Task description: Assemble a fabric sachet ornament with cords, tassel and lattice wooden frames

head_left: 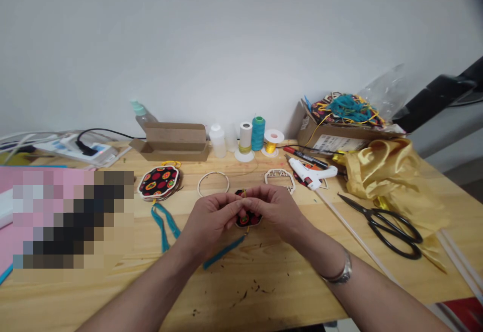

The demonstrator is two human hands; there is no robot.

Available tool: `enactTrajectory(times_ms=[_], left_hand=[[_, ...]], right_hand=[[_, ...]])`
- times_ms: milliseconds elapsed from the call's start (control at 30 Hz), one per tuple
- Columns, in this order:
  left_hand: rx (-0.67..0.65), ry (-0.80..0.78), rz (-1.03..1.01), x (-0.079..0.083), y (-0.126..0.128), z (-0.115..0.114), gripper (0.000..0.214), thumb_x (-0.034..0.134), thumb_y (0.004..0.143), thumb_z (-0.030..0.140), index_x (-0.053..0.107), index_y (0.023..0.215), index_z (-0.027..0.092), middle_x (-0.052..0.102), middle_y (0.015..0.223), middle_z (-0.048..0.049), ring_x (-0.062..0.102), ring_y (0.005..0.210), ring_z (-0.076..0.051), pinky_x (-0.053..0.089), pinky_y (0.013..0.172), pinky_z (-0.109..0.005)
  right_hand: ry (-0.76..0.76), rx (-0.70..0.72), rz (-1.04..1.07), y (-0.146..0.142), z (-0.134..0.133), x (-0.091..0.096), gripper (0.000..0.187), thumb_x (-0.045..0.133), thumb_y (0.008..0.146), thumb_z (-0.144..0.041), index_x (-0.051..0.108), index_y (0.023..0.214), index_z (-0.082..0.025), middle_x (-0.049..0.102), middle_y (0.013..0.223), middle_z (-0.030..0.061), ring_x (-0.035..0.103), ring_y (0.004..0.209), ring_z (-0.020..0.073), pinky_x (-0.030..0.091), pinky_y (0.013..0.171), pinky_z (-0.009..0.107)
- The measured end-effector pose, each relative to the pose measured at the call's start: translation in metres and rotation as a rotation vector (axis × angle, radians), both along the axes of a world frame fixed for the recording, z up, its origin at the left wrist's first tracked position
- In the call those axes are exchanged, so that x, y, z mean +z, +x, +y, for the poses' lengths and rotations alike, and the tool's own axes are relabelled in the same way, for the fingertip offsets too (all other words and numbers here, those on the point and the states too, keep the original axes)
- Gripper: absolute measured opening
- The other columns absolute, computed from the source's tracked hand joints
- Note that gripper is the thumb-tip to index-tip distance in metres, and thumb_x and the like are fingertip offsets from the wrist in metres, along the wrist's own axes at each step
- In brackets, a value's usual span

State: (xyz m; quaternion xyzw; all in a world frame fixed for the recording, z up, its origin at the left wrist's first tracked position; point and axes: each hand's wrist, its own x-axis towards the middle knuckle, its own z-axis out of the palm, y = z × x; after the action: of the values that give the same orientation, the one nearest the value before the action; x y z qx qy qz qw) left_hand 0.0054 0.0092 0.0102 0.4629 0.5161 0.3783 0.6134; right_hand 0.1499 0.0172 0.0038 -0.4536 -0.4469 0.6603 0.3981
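Note:
My left hand (213, 216) and my right hand (277, 211) meet at the fingertips, both closed in a pinch. A short bit of yellow cord (244, 191) shows right at the fingertips, mostly covered by them. Behind and just below the fingers is a dark, flower-patterned pendant (253, 220) with a pale scalloped rim, partly hidden. From its lower end a teal tassel (225, 252) trails to the left across the table. Beyond my hands lie a thin wooden ring (199, 181) and a wooden lattice frame (267, 174).
Left are stacked patterned pendants (160, 182) and an open cardboard box (175, 152). Thread spools (258, 136) stand at the back. To the right lie a white glue gun (315, 172), black scissors (392, 229), gold cloth (377, 171) and a filled carton (328, 138).

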Motion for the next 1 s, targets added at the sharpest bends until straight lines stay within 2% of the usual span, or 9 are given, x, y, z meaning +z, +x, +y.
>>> enactTrajectory(times_ms=[233,333,533,733,833,1000], left_hand=[[-0.004,-0.067,-0.038,-0.002,0.0,0.0,0.021,0.068,0.068,0.031,0.065,0.056,0.014,0.042,0.04,0.0052,0.03,0.04,-0.005,0.019,0.04,-0.019],[-0.018,-0.099,-0.125,-0.006,0.0,0.0,0.02,0.068,0.069,0.031,0.066,0.059,0.013,0.046,0.042,0.0046,0.031,0.041,-0.004,0.02,0.041,-0.018],[-0.033,-0.075,-0.164,-0.01,-0.002,0.002,0.014,0.066,0.07,0.026,0.071,0.072,0.013,0.062,0.061,-0.0015,0.034,0.044,-0.003,0.026,0.044,-0.017],[-0.015,-0.079,-0.098,-0.009,-0.002,0.001,0.014,0.066,0.069,0.026,0.071,0.068,0.013,0.053,0.047,0.0023,0.033,0.041,-0.004,0.028,0.044,-0.018],[0.001,-0.075,-0.04,-0.008,-0.002,0.001,0.016,0.067,0.069,0.029,0.071,0.066,0.014,0.046,0.041,0.0047,0.033,0.04,-0.005,0.026,0.042,-0.018],[0.056,-0.094,-0.014,-0.003,0.0,0.002,0.016,0.069,0.066,0.03,0.069,0.063,0.014,0.047,0.04,0.0049,0.034,0.039,-0.004,0.024,0.042,-0.017]], right_hand=[[0.089,-0.058,-0.124,0.001,0.002,-0.007,0.011,0.066,0.066,-0.025,0.065,0.07,-0.015,0.063,0.057,-0.0012,0.054,0.05,0.0095,0.043,0.049,0.022],[0.229,-0.092,-0.246,0.002,0.001,-0.009,0.006,0.062,0.068,-0.019,0.067,0.07,-0.016,0.065,0.061,-0.0011,0.056,0.056,0.0105,0.044,0.053,0.022],[0.457,-0.121,-0.468,0.004,-0.003,-0.007,0.012,0.057,0.075,-0.016,0.068,0.072,-0.019,0.067,0.066,-0.0006,0.059,0.063,0.0122,0.045,0.06,0.023],[0.717,-0.143,-0.69,0.005,-0.005,-0.008,0.013,0.055,0.078,-0.014,0.066,0.073,-0.018,0.065,0.069,0.0009,0.058,0.067,0.0131,0.042,0.062,0.025],[0.731,-0.14,-0.712,0.005,-0.005,-0.009,0.013,0.055,0.078,-0.013,0.064,0.071,-0.017,0.065,0.068,0.0015,0.057,0.067,0.0135,0.041,0.063,0.025],[0.565,-0.15,-0.613,0.003,-0.004,-0.007,0.013,0.055,0.078,-0.014,0.064,0.069,-0.017,0.064,0.065,0.0001,0.056,0.061,0.0118,0.041,0.058,0.023]])
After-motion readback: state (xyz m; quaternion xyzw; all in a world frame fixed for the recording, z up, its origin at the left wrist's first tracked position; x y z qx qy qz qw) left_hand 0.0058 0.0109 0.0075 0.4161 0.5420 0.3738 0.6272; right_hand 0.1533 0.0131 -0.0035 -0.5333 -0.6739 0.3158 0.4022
